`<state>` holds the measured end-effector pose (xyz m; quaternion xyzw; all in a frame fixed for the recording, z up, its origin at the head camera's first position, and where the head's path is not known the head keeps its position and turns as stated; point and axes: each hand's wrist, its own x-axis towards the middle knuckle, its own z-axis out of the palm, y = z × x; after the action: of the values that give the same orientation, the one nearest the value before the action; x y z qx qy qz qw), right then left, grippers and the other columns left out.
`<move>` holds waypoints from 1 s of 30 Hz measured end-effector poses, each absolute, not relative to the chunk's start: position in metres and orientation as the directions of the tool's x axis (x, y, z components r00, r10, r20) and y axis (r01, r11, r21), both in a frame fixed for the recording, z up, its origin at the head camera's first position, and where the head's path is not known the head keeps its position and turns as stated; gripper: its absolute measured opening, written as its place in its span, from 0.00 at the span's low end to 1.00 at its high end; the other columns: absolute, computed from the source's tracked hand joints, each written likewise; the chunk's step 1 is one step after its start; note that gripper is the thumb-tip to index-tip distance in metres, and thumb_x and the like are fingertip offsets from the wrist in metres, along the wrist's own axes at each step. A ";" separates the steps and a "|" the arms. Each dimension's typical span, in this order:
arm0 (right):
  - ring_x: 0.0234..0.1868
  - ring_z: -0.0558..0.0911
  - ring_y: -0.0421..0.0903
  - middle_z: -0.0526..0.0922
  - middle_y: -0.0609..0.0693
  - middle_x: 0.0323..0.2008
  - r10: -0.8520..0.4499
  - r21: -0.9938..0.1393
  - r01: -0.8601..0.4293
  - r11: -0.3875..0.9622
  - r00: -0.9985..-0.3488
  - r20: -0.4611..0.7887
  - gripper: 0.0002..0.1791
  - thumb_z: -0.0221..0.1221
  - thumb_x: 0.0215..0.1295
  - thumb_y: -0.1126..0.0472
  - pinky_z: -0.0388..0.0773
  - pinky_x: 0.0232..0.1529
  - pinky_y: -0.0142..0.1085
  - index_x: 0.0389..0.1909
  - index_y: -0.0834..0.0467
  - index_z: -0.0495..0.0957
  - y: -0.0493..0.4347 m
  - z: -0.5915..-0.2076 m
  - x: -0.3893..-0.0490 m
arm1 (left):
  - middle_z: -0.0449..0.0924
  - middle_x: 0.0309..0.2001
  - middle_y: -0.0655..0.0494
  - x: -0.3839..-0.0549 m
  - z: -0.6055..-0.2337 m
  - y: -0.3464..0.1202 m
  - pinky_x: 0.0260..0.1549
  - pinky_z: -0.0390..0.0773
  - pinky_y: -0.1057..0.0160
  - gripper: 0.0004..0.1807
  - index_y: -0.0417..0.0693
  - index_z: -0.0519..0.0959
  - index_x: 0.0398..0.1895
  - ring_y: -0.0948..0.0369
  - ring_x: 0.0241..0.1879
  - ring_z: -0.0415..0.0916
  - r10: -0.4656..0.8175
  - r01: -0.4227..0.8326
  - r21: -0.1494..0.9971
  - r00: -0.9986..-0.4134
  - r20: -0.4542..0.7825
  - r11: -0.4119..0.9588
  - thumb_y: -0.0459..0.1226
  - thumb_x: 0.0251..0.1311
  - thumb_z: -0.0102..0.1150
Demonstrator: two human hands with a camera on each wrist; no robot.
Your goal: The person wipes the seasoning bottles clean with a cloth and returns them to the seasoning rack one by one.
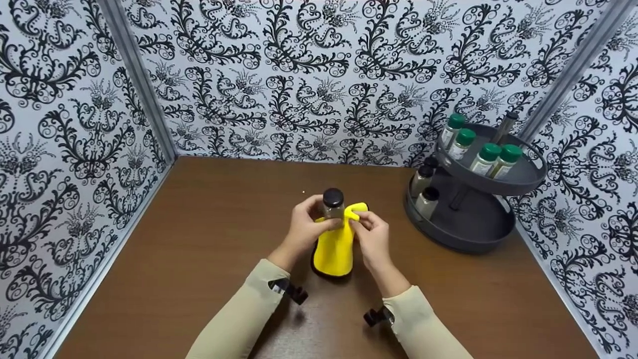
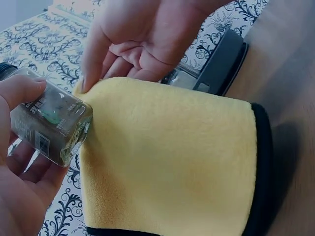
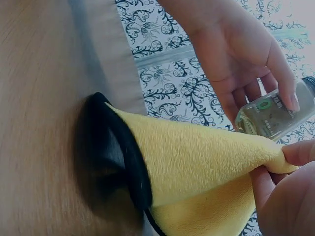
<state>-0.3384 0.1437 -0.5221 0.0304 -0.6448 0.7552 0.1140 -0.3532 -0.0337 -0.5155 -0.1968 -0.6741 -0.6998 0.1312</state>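
My left hand (image 1: 305, 225) grips a clear spice jar (image 1: 333, 205) with a black cap, held tilted above the table. A label with a green mark and a barcode shows on the jar (image 2: 51, 118) in the left wrist view. In my right hand (image 1: 371, 235) the fingertips and thumb pinch the top of a yellow cloth (image 1: 335, 254) with black edging. The cloth (image 3: 197, 152) hangs down beside the jar's base, its lower end close to the tabletop. Whether the cloth touches the jar I cannot tell.
At the right stands a dark two-tier round rack (image 1: 463, 244). Its upper tier carries several green-capped jars (image 1: 459, 144) and a dark-capped slim one (image 1: 504, 127); black-capped jars (image 1: 426, 203) stand on the lower tier. Patterned walls (image 1: 319, 80) enclose the brown table (image 1: 219, 214).
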 end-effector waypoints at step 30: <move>0.39 0.89 0.41 0.91 0.53 0.38 0.216 -0.933 -0.321 -0.164 -0.934 0.284 0.10 0.63 0.69 0.75 0.87 0.43 0.31 0.49 0.76 0.82 0.157 -0.497 -0.334 | 0.91 0.48 0.52 -0.361 -0.546 -0.024 0.50 0.85 0.58 0.27 0.50 0.90 0.54 0.61 0.45 0.83 0.200 0.469 0.881 -0.871 0.449 0.066 0.32 0.45 0.84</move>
<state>-0.3344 0.1575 -0.4965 0.0421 -0.6219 0.7618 0.1764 -0.3608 -0.0238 -0.5457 -0.2315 -0.7227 -0.6428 0.1045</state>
